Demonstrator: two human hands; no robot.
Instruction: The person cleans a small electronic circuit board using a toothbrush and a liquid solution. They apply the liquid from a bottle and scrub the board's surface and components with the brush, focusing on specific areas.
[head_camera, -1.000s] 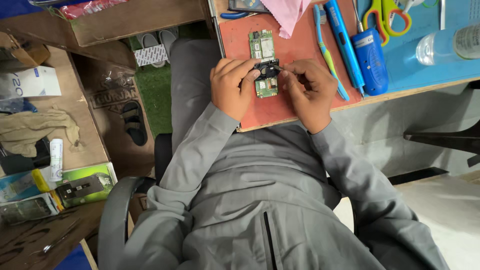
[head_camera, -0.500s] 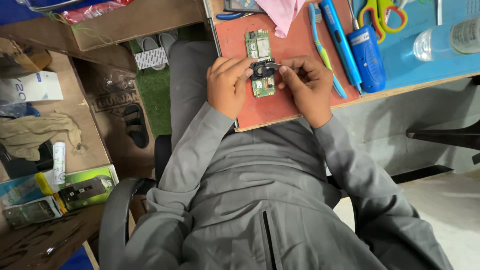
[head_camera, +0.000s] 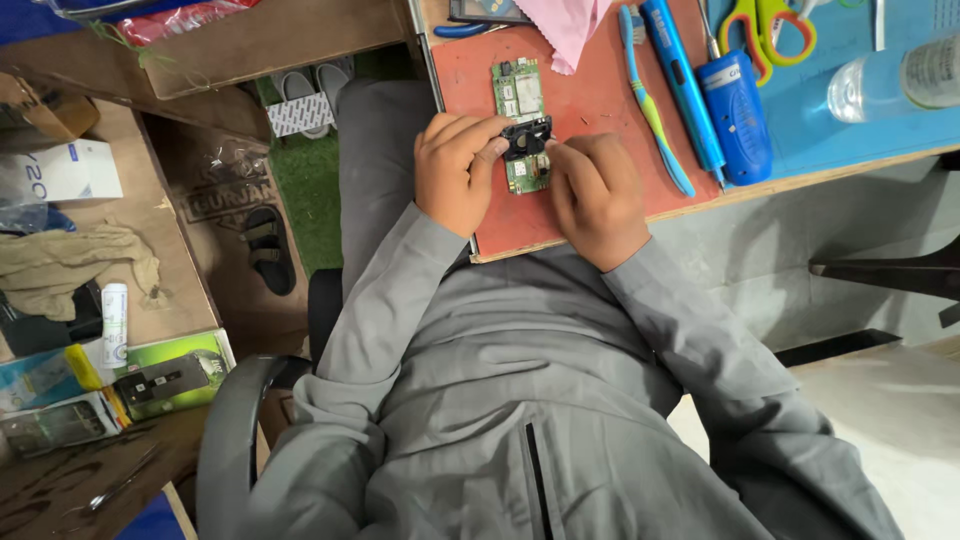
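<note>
Red mat covers the counter's near-left corner; on it lies the green circuit board (head_camera: 524, 130), the left hand (head_camera: 455, 172) pinching its black part. The right hand (head_camera: 592, 195) has dropped flat, fingers now closed over the board's edge, tweezers no longer visible

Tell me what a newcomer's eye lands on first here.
First, the left hand and right hand pinching a green circuit board with a small black part, on the red mat. To the right lie a blue-green toothbrush and a blue tool; a pink cloth sits above.
</note>
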